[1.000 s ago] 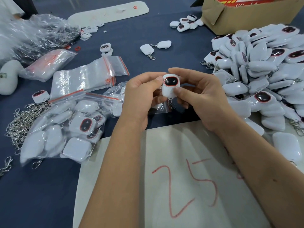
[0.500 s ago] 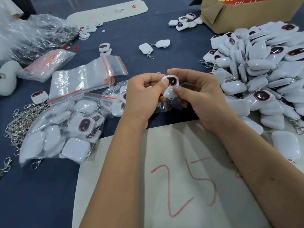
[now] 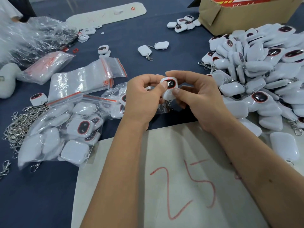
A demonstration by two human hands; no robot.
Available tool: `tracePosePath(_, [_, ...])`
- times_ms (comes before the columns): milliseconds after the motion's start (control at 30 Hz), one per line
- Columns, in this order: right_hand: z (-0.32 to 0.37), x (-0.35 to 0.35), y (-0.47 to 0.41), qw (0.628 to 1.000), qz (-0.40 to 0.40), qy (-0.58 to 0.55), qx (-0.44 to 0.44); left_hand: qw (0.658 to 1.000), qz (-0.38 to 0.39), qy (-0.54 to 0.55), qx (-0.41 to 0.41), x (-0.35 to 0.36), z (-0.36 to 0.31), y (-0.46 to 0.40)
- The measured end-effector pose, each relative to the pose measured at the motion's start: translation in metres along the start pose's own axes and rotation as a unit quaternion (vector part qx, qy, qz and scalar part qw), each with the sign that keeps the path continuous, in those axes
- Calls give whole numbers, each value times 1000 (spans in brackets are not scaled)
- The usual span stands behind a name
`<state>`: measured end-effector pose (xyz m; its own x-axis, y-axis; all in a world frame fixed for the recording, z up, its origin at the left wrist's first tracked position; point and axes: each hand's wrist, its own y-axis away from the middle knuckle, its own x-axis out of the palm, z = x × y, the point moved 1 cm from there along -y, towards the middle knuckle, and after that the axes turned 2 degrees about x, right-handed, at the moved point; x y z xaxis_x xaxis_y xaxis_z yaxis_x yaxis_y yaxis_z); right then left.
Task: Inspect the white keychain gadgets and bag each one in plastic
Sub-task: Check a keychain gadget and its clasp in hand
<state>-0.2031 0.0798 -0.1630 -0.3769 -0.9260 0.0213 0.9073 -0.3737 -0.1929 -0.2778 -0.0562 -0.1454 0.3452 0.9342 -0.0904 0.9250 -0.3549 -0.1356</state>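
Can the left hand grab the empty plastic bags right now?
Probably not yet: the left hand is busy pinching the gadget with the right hand. The empty bags lie close, nothing blocking them.

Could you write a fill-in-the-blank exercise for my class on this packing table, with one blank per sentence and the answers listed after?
1. Both the left hand and the right hand hold one white gadget with its dark screen facing ____.
2. The number written in red on the white sheet is ____.
3. The big loose pile of gadgets lies on the person's ____ side.
4. The cardboard box stands at the far ____ of the table.

Answers: up; 25; right; right
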Motion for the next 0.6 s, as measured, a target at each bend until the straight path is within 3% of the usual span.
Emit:
tracePosePath(167, [0,0,0,1000,-21,9,6,1000,2,15,3,1,2,1])
tracePosePath(400, [6,4,-4,996,-62,43,38,994,-69,85,-22,22,-1,-12])
tracePosePath(600, [32,-13,-36,977,-195,-23,85,998,-23,65,-9,71,-24,-55])
